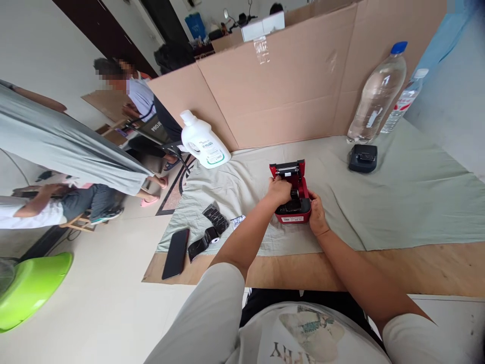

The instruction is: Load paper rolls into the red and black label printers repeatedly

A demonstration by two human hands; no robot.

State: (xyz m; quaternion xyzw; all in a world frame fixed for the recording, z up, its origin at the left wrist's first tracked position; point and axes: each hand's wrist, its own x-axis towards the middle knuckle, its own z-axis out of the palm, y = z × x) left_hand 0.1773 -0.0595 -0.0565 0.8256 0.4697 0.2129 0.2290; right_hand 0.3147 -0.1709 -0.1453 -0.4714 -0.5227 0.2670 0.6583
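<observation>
A small red and black label printer [293, 218] stands on the cloth in front of me, its hinged lid raised. My left hand [279, 191] reaches into the open printer from the left. Its fingers are curled over the inside, and what they hold there is hidden. Dark parts [294, 194] show beside the fingers. My right hand [317, 212] is closed around the printer's right side. To the left on the cloth lie a partly unrolled black ribbon roll [204, 241], a crumpled black piece [215, 217] and a small printed packet [238, 221].
A phone [176, 254] lies at the table's left front. A white jug [206, 141] leans near the cardboard screen [288, 91]. Two bottles, one large [379, 96] and one small [403, 103], stand at right behind a black box [362, 158]. Several people are at left.
</observation>
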